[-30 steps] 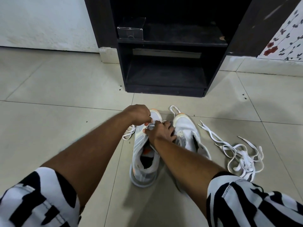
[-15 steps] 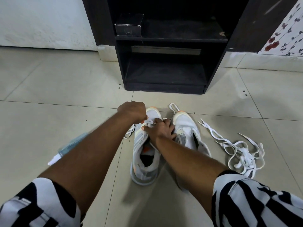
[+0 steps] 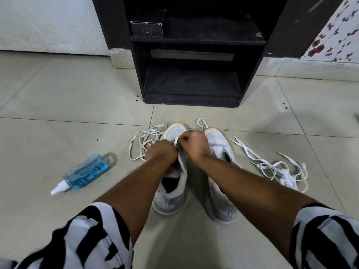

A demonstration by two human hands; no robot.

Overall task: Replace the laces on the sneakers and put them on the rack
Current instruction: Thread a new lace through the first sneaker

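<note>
Across the whole frame: pale tiled floor (image 3: 58,105); white wall (image 3: 48,24) upper left. Top centre: dark rack (image 3: 194,98), small box (image 3: 147,29) on its upper shelf. Centre: two sneakers (image 3: 171,199) side by side, toes toward rack. Left hand (image 3: 161,152) and right hand (image 3: 194,144) both pinch a lace (image 3: 175,141) over the left sneaker. Loose laces (image 3: 279,169) right. Blue bottle (image 3: 85,171) lying left.

pale tiled floor (image 3: 58,113), white wall (image 3: 48,22) far left, dark cabinet panel (image 3: 281,22) beside floral wallpaper (image 3: 334,30) far right.
</note>
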